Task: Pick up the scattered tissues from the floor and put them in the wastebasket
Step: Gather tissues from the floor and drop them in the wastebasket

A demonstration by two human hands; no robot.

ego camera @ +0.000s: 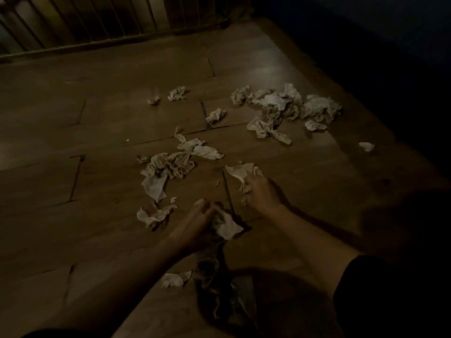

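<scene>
Several crumpled white tissues lie scattered over a dim wooden floor (97, 132). My left hand (195, 225) is low in the middle, fingers closed on a white tissue (228, 226). My right hand (258, 191) is a little further out, closed on another crumpled tissue (241, 172). A big heap of tissues (285, 106) lies at the far right and a second cluster (168, 167) sits left of my hands. A loose tissue (152, 215) lies just left of my left hand. A dark wastebasket (227, 296) with tissues in it seems to stand below my hands, hard to make out.
A slatted wooden railing (85, 23) runs along the far edge of the floor. The right side falls into deep shadow (390, 69). A small tissue (173, 280) lies beside the dark container, and a lone scrap (366, 146) lies at the far right.
</scene>
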